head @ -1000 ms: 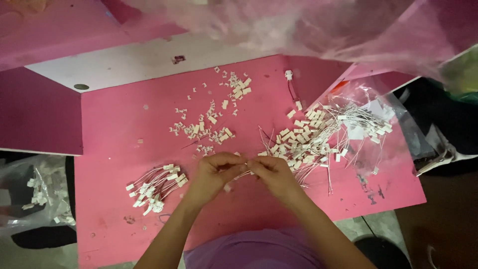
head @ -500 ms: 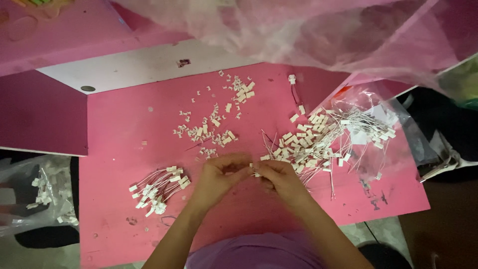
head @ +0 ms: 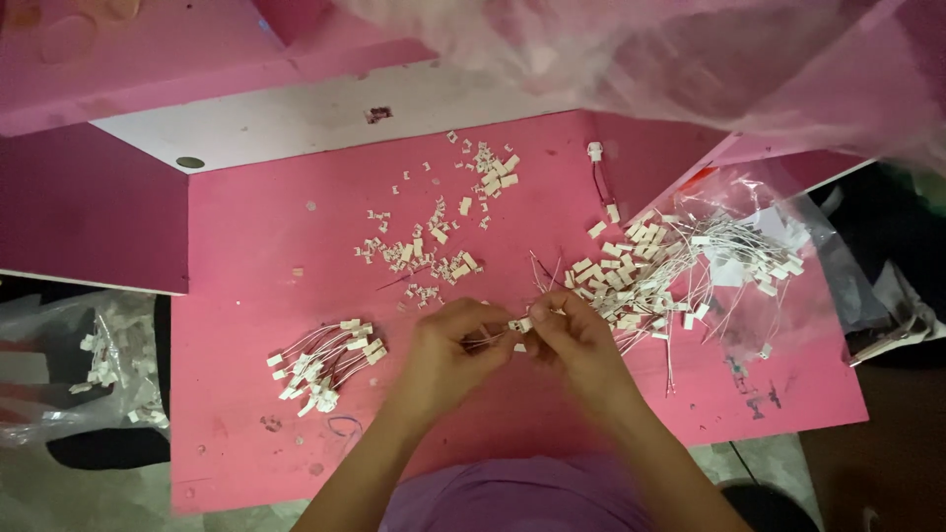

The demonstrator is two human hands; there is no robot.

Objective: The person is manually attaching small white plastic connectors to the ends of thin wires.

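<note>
My left hand [head: 448, 350] and my right hand [head: 576, 345] meet over the near middle of a pink table [head: 256, 236]. Between their fingertips they pinch a small white connector with thin wires [head: 514, 325]. To the left lies a bundle of wired white connectors [head: 320, 365]. A large heap of wired connectors [head: 670, 266] spreads on the right, partly on a clear plastic bag [head: 788, 246]. Several loose small white plastic housings [head: 434, 241] are scattered beyond my hands.
A clear bag holding more white connectors [head: 108, 369] lies on the floor at the left. A white board [head: 296, 118] and pink panels stand at the back. Crumpled clear plastic [head: 709, 59] hangs over the top right. One lone connector with dark wire [head: 596, 158] lies far back.
Both hands stay together at the table's near middle, shifting slightly as the fingers work the small connector. The view has tilted a little.
</note>
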